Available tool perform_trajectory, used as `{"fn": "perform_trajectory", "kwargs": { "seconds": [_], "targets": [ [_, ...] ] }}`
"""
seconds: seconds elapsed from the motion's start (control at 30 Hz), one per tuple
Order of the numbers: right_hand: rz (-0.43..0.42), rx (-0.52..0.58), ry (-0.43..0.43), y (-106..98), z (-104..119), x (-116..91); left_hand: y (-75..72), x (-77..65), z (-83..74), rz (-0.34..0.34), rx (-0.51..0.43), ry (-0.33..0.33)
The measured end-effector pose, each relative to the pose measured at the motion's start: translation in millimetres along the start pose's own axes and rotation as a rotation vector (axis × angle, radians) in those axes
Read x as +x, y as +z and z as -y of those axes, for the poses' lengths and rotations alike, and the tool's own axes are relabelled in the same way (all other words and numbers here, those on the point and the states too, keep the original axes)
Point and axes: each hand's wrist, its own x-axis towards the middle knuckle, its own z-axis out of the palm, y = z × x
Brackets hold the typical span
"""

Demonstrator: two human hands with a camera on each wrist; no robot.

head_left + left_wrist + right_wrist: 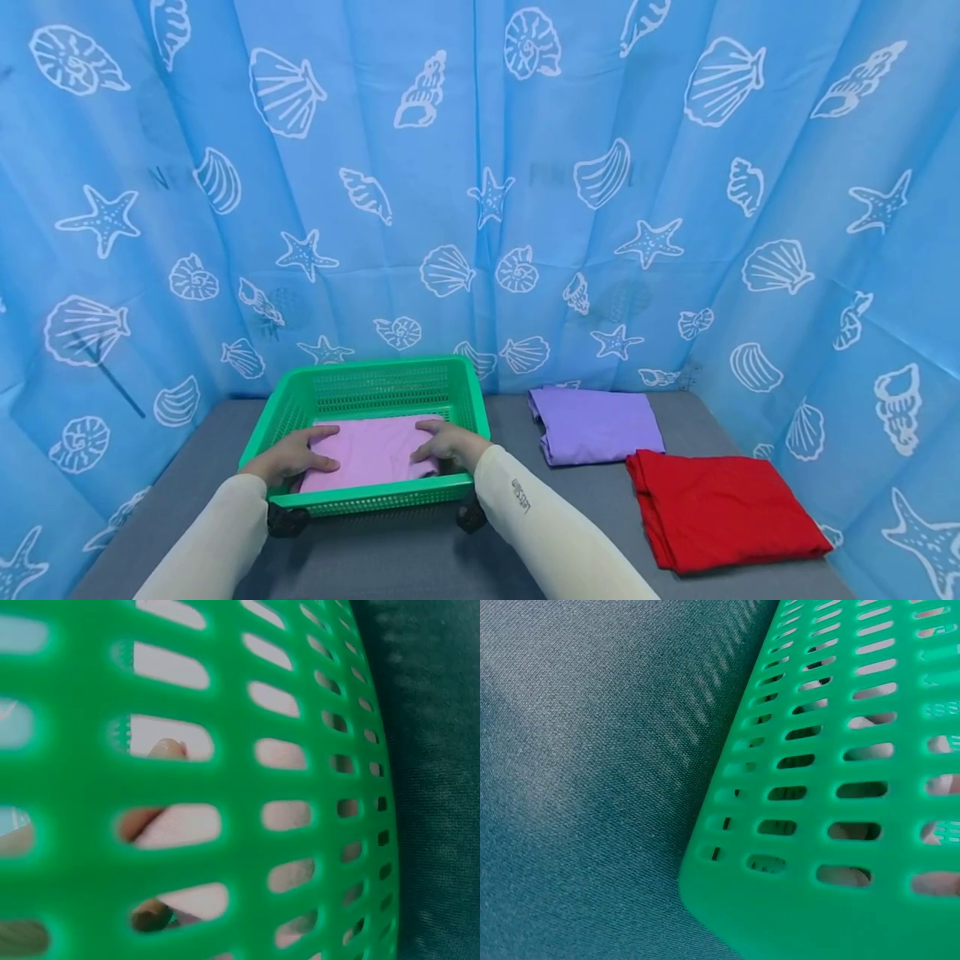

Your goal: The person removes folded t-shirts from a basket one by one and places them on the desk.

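A folded pink cloth [375,454] lies inside a green plastic basket [390,497] with slotted walls. My left hand [288,454] grips the cloth's left side, thumb and a finger spread over its top. At the opposite side my right hand [450,442] holds the cloth, thumb and fingertips on its upper face and the other fingers hidden. Both wrists cross the near part of the rim. Through the slots of the basket wall [232,780], the left wrist view shows fingertips against the pink cloth. The right wrist view mostly shows the outer basket wall [817,900].
Right of the basket, a folded purple cloth [600,425] lies on the grey table surface [382,558]. A folded red cloth [727,512] sits nearer, at the right edge. A blue curtain [480,208] with white seashell prints hangs behind and at both sides.
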Motion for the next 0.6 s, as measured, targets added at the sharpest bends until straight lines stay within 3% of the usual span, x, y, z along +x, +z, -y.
{"fn": "perform_trajectory", "kwargs": {
  "seconds": [0.6],
  "targets": [
    [0.036,-0.055,0.029,-0.7,0.7,1.5,1.8,1.1,-1.9,-0.021,-0.034,-0.047]
  ]
}}
